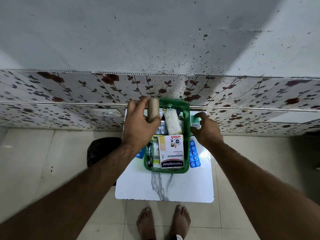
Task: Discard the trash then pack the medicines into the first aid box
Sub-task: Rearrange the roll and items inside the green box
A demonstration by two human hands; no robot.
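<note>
A green first aid box (pixel 186 149) stands open on a small white marble-pattern table (pixel 164 187). Inside lie a Hansaplast plaster box (pixel 172 153), a pack of cotton swabs (pixel 155 153), a white gauze roll (pixel 171 121) and silver pill strips (pixel 161 129). My left hand (pixel 138 122) holds a tan bandage roll (pixel 153 110) upright over the box's far left corner. My right hand (pixel 207 129) grips a small green-and-white medicine carton (pixel 195 122) just right of the box. A blue blister strip (pixel 194 154) lies on the table right of the box; another blue strip (pixel 140 154) peeks out on the left.
A black trash bag (pixel 100 151) sits on the floor to the left of the table. A floral-patterned wall panel (pixel 69 94) rises right behind the table. My bare feet (pixel 163 220) stand on beige tiles at the table's near edge.
</note>
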